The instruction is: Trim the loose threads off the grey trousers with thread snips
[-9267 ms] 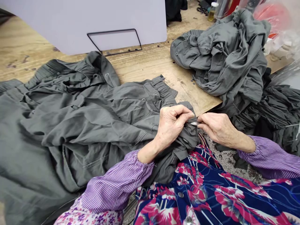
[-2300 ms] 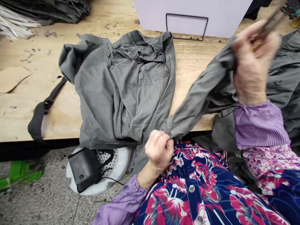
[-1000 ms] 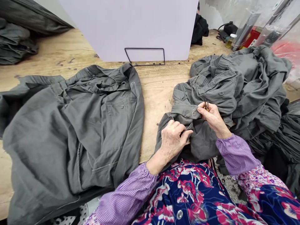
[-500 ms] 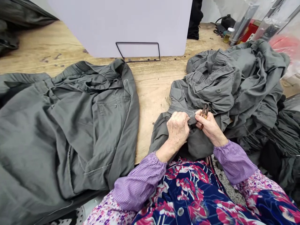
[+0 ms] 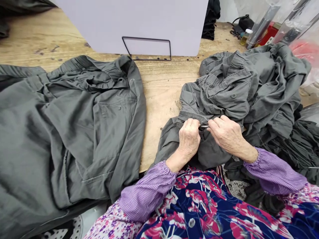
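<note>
A grey garment [image 5: 224,93] lies bunched at the wooden table's near edge on the right. My left hand [image 5: 188,138] is closed, pinching a seam of that garment. My right hand [image 5: 228,134] is closed around small thread snips [image 5: 204,126], whose metal tip points left at the seam between my two hands. Both hands touch the fabric and almost meet. Purple striped sleeves cover my forearms.
Another grey garment [image 5: 74,122] is spread over the left of the wooden table [image 5: 161,86]. A pale board [image 5: 139,23] with a black wire stand [image 5: 147,49] stands at the back. Bottles, a red object and plastic bags [image 5: 264,30] crowd the far right. Darker fabric [image 5: 299,142] hangs at the right.
My right hand has turned over, and the snips now point left at the seam instead of standing up. My left hand stays pinched on the garment. The view shifted slightly.
</note>
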The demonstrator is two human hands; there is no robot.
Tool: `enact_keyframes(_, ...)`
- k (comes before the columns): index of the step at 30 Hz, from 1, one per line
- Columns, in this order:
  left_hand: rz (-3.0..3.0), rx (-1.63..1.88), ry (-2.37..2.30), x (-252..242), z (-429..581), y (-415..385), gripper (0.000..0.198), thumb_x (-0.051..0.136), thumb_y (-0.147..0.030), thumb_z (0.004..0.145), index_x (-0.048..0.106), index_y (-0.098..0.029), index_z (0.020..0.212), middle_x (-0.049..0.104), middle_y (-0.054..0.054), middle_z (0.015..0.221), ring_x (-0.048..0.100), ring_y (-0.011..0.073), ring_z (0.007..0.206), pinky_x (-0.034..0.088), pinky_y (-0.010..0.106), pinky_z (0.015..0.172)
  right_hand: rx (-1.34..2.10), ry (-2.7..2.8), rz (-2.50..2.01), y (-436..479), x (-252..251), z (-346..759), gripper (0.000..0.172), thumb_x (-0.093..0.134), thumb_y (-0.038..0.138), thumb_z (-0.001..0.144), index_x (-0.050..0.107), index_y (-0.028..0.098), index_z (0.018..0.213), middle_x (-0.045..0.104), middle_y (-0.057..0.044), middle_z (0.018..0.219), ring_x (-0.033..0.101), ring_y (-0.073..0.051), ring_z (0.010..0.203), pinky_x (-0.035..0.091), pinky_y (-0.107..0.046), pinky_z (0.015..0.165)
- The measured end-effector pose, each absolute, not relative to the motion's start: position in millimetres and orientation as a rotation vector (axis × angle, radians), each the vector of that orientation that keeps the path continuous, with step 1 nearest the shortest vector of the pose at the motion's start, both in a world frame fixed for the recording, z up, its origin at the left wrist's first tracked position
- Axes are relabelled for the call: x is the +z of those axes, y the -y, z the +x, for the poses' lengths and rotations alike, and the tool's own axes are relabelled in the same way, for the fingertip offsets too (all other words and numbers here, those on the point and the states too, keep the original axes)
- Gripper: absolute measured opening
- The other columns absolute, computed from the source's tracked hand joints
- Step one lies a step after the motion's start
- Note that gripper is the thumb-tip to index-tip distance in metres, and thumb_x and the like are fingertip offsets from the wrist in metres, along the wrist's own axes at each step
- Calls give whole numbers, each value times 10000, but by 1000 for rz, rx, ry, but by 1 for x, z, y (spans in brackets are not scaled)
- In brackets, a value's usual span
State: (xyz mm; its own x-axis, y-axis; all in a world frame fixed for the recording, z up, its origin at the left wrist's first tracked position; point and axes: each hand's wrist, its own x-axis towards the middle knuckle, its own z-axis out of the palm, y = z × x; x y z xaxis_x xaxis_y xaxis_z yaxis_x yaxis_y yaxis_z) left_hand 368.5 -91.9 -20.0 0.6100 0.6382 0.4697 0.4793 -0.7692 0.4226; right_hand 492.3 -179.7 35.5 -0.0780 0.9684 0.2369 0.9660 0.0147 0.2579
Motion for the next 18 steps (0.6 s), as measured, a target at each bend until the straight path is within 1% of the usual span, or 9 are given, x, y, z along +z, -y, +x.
enact_keyframes(4, 2684, 967, -918, -21, 370, 96, 204, 385, -65, 840, 515, -163, 717, 524, 62, 704, 485, 198, 694, 368, 298, 607, 539, -2236, 2023, 173, 37, 492, 96, 463, 201, 879, 508, 179, 797, 511, -43, 706, 398, -192, 709, 226, -293, 586)
enact_keyframes(7, 2759, 1064, -875, -22, 372, 99, 210, 386, -79, 843, 506, -169, 695, 501, 55, 674, 470, 198, 675, 351, 301, 582, 526, -2247, 1989, 171, 34, 494, 104, 475, 148, 855, 489, 183, 759, 500, -39, 682, 394, -190, 687, 209, -289, 572)
enact_keyframes(11, 2790, 1148, -836, -24, 374, 98, 197, 398, -90, 839, 504, -166, 692, 487, 47, 655, 462, 188, 662, 343, 297, 576, 558, -2267, 1973, 172, 28, 496, 130, 493, 107, 825, 475, 188, 724, 489, -23, 648, 408, -177, 650, 217, -286, 571)
enact_keyframes(13, 2770, 1165, -822, -27, 374, 98, 202, 386, -87, 839, 501, -165, 691, 490, 48, 657, 460, 186, 665, 345, 296, 577, 574, -2280, 1985, 173, 23, 497, 141, 483, 132, 844, 475, 189, 715, 492, -16, 636, 425, -170, 634, 225, -286, 569)
enact_keyframes(15, 2736, 1200, -776, -29, 372, 101, 211, 373, -90, 843, 493, -164, 686, 494, 48, 658, 454, 182, 657, 351, 294, 581, 588, -2280, 2059, 173, 19, 500, 151, 470, 203, 876, 490, 186, 728, 519, -18, 649, 457, -167, 639, 243, -284, 566)
enact_keyframes(18, 2648, 1283, -617, -30, 364, 110, 185, 385, -98, 846, 485, -163, 705, 524, 45, 689, 457, 165, 663, 381, 284, 616, 568, -2273, 2310, 174, 14, 505, 165, 448, 291, 902, 525, 168, 825, 590, -37, 736, 522, -169, 691, 292, -271, 578)
